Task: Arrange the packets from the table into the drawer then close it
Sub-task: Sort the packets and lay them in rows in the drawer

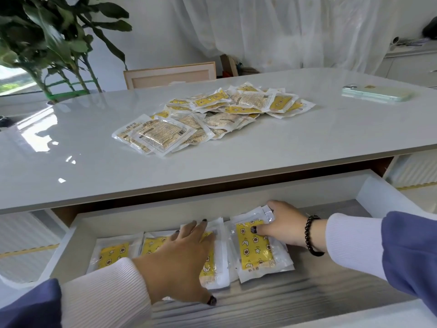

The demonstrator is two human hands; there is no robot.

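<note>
In the drawer (78, 235), yellow star-printed packets (256, 249) lie in clear wrappers.

The left hand (182, 261) is laid flat, palm down, with the fingers stretched forward and slightly spread and the thumb splayed out to the near side. The right hand (281, 226) is turned inward, its thumb pressed down ahead of the curled fingers. A beaded bracelet (312, 235) is worn behind the right hand's fingers, at the wrist.
</note>
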